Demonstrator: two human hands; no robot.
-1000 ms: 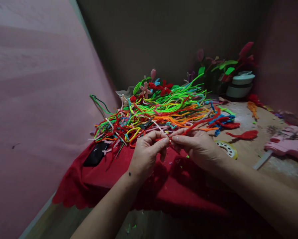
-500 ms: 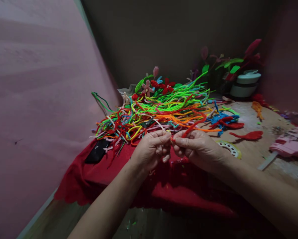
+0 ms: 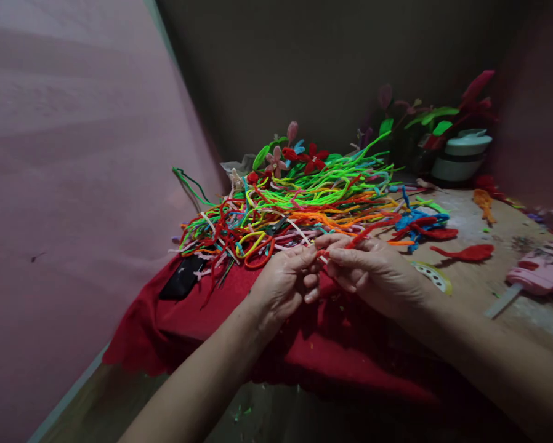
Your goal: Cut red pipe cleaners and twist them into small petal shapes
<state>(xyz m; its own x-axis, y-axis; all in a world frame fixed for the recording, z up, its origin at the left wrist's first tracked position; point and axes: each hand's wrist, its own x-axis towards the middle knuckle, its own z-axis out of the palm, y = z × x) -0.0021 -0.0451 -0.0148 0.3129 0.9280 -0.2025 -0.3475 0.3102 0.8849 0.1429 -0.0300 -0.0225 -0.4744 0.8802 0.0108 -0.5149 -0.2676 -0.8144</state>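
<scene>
Head view: we see both bare hands meeting in front of us, just above the near edge of a table covered in red cloth (image 3: 188, 326). Our left hand (image 3: 288, 274) has thumb and forefinger pinched at the near end of a fuzzy red strand (image 3: 366, 232), with the other fingers loosely curled below. Our right hand (image 3: 378, 271) pinches the same strand close beside, between thumb and fingertips; from there it runs over the hand to the far right. A small white tip pokes out between the two hands, and we cannot tell whether it is joined to the red.

Just beyond our fingers spreads a tangled heap of coloured strands (image 3: 322, 194), green on the far side, with orange, red and yellow nearer. A dark tool (image 3: 276, 227) lies in it, partly covered. At the heap's far edge we find a red flower (image 3: 314, 160) and, to its left, a pink flower (image 3: 275, 161). A flat black object (image 3: 180, 280) rests at the near left of the heap.

To the right of our hands are a yellow-rimmed ring with holes (image 3: 436, 278), partly behind the right hand, a red spoon-shaped piece (image 3: 470, 253), a blue bundle (image 3: 415, 221) and a pink glue gun (image 3: 542, 271). A pale lidded container (image 3: 464, 154) stands at the far right.
</scene>
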